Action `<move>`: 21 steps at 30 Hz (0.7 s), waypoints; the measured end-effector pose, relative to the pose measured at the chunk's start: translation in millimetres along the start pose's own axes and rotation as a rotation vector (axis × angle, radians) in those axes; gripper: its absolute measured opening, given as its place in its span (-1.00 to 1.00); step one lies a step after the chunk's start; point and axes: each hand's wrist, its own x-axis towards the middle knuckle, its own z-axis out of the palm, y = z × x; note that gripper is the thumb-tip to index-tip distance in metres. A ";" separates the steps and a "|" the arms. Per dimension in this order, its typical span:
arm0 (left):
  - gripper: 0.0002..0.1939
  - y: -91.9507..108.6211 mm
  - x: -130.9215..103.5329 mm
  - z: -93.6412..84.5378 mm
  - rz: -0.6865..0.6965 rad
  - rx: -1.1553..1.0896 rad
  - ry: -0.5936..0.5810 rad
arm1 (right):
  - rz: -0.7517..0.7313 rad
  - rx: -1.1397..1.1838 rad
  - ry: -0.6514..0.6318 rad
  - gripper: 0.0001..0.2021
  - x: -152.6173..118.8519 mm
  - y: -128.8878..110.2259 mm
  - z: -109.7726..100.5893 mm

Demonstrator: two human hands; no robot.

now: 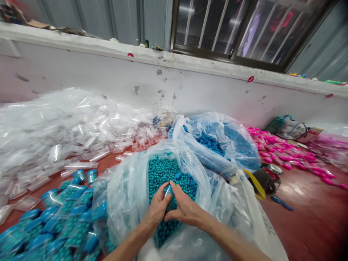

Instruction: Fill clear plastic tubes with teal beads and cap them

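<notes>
A large clear plastic bag (123,192) stands open, filled with small teal balls (163,168). Over the balls, my left hand (159,203) and my right hand (185,204) meet at the fingertips around a small clear container (169,191) with a bluish tint. Both hands have their fingers closed on it; its lower part is hidden by the fingers. At the lower left lies a heap of clear containers with blue caps (78,217), filled with teal balls.
Behind is a bag of blue pieces (209,141). Clear empty tubes (89,134) pile up at the left. Pink items (288,148) lie at the right, near a dark object with a round metal lid (274,169) and a blue tool (282,203). A white wall (201,90) runs behind.
</notes>
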 end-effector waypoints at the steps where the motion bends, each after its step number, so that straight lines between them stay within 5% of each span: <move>1: -0.45 2.2 -0.2 0.2 0.004 -0.015 -0.013 | -0.017 -0.049 0.042 0.02 -0.6 -1.1 4.1; 6: -0.62 8.2 -4.6 3.2 -0.039 -0.002 -0.035 | -0.165 -0.197 0.297 -0.27 0.3 -4.5 18.6; 11: -0.78 -1.3 -4.4 9.8 -0.007 0.231 0.076 | -0.193 -0.219 0.326 -0.27 -1.5 1.0 23.7; 15: -0.88 -0.9 -4.3 10.5 0.056 0.474 0.100 | -0.149 -0.151 0.195 -0.24 -4.4 2.0 24.4; 18: -0.80 15.4 -13.2 -6.0 0.031 0.650 0.057 | -0.127 -0.047 0.015 -0.15 -6.5 0.4 19.8; 21: -0.66 44.2 -31.0 -50.7 0.017 0.869 0.045 | -0.097 -0.006 -0.038 -0.30 -4.2 4.9 6.3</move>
